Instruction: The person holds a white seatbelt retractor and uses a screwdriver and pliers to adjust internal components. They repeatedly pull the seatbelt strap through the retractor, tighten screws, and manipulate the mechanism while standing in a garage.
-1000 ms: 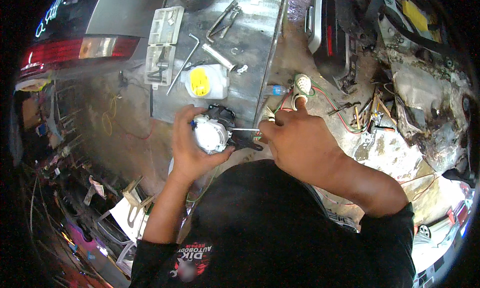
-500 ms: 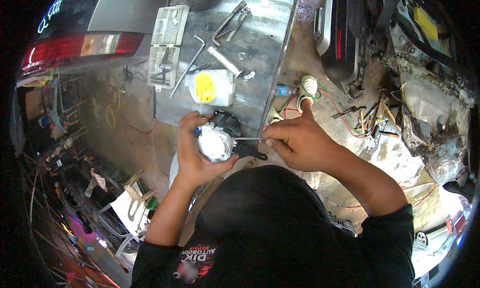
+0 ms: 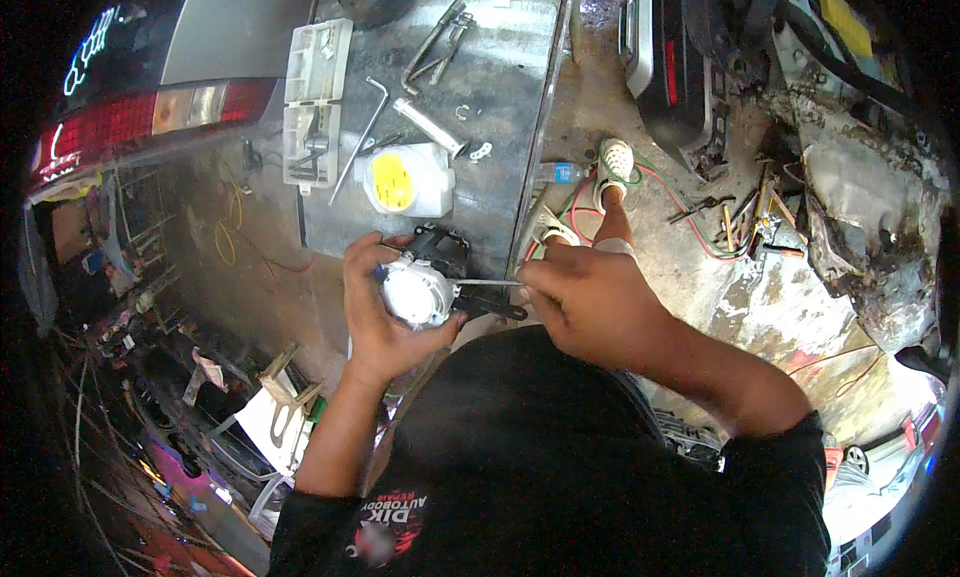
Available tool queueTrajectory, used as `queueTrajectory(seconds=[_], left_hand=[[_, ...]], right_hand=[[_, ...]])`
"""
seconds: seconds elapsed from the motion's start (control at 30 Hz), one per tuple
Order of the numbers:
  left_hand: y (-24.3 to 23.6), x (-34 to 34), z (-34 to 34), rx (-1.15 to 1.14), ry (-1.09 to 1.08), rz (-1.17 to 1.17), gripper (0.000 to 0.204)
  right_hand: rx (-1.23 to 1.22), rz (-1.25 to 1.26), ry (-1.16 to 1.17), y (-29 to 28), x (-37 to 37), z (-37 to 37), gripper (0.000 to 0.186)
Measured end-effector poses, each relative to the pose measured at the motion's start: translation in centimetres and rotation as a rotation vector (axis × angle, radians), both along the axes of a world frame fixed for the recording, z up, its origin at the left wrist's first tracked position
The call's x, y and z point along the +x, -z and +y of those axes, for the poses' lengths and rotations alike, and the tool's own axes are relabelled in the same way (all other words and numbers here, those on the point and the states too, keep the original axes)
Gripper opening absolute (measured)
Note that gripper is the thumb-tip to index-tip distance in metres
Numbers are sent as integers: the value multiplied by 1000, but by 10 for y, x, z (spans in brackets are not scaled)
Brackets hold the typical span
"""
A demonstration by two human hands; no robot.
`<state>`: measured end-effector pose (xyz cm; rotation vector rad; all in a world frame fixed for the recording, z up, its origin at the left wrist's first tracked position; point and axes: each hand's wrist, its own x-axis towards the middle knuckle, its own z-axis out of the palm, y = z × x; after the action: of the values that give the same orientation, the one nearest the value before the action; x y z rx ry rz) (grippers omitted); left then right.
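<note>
In front of my belly, my left hand [image 3: 372, 317] cups a round lamp-like car part [image 3: 412, 297] with a pale, shiny housing. Its thumb lies along the near side and its fingers wrap round the far left. A black bracket [image 3: 492, 304] sticks out from the part toward the right, and more black plastic shows at its far side. My right hand [image 3: 595, 297] is closed on a thin metal rod [image 3: 485, 282], like a screwdriver shaft. The rod's far end meets the part's right side; the end inside my fist is hidden.
On the dark work surface [image 3: 490, 167] beyond are a translucent container [image 3: 432, 182] with a yellow label, an L-shaped wrench [image 3: 358, 142], a metal tube [image 3: 430, 127] and a compartment box [image 3: 312, 147]. A car's tail light [image 3: 190, 107] is at left. Hoses [image 3: 660, 182] lie on the floor.
The view has shifted slightly, so the work surface and its tools sit further left. Both hands keep their grips, and the rod still meets the lamp-like part.
</note>
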<state>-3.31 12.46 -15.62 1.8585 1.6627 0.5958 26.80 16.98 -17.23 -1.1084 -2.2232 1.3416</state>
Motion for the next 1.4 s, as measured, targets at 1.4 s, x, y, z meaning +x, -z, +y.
queueTrajectory(seconds=[1.4], left_hand=[[-11, 13, 0, 4, -29, 235, 91]], right_hand=[[-465, 555, 136, 38, -53, -13, 31]])
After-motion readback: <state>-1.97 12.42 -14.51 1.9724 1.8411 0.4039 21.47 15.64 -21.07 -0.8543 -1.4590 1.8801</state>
